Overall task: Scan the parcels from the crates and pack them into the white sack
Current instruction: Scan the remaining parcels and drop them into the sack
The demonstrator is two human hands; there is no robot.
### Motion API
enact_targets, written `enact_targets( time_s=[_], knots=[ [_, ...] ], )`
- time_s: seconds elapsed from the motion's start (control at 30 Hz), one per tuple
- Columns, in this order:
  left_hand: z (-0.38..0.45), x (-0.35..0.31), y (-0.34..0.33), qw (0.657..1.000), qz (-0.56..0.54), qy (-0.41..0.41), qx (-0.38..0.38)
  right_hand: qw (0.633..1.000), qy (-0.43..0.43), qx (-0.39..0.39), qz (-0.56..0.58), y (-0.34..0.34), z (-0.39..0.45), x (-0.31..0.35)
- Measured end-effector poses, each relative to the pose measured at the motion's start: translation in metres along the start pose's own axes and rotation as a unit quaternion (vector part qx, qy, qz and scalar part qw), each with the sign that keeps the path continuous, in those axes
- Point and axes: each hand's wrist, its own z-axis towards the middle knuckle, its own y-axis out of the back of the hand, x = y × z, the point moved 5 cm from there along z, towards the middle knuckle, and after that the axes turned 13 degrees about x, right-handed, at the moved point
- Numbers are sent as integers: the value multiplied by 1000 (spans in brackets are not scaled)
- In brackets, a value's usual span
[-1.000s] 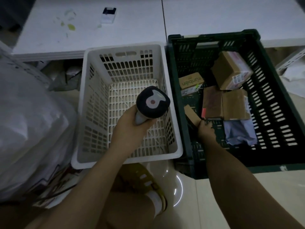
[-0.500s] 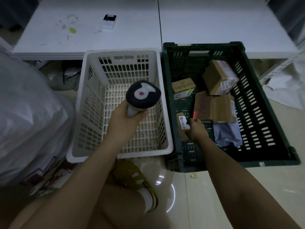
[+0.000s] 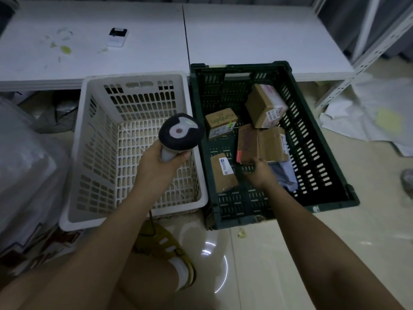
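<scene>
**Head view: scanner over white crate, right hand on a parcel in the green crate**

Head camera looks down on two slotted plastic crates standing side by side on a glossy tiled floor, against the front of a white bench [image 3: 245, 36]. The white crate [image 3: 89, 153] has rounded rims and perforated walls. The dark green crate [image 3: 312, 153], touching it on the right, is boxier, with rows of narrow slits.

The left hand [image 3: 156, 166] has its grip curled round the pale handle of a barcode scanner [image 3: 180, 134], whose rounded black head carries a light disc on top; it hangs over the white crate's right half.

Inside the green crate lie several parcels: a brown flat carton with a red edge [image 3: 247, 143], tilted; a plain cardboard box [image 3: 271, 144] just beside it; a taped box with a printed label [image 3: 266, 106] leaning at the back; a small carton with green lettering [image 3: 220, 125]; a flat cardboard packet with a white label [image 3: 223, 173] near the front; and a soft grey mailer bag [image 3: 283, 173]. The right hand [image 3: 260, 172] grips the lower edge of the red-edged carton with curled fingers.

A bulging, crinkled white sack [image 3: 26, 166] of translucent plastic sits at the far left.
</scene>
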Motion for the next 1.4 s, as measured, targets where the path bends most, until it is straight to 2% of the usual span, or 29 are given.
enact_targets(
  time_s=[0.47,0.57,0.67,0.87,1.0,1.13,1.27,1.4],
  knots=[
    [24,-23,-36,1000,11,-21,6,991,-30,-81,103,64,5,-36],
    [28,-15,-37,1000,8,-7,-7,982,-71,-66,159,58,34,-64],
    [30,-6,-36,1000,11,9,-3,977,-113,-67,166,44,66,-98],
    [33,5,-23,999,-3,33,-22,968,-189,-41,163,36,54,-76],
    [35,6,-20,998,-24,29,-43,956,-179,-114,204,35,63,-82],
    [35,6,-26,999,-21,30,-30,947,-143,-140,253,32,73,-76],
    [34,3,-31,1000,-15,27,-7,945,-144,-186,228,35,75,-61],
    [34,4,-28,999,-17,30,-8,926,-138,-220,274,37,59,-41]
  ],
)
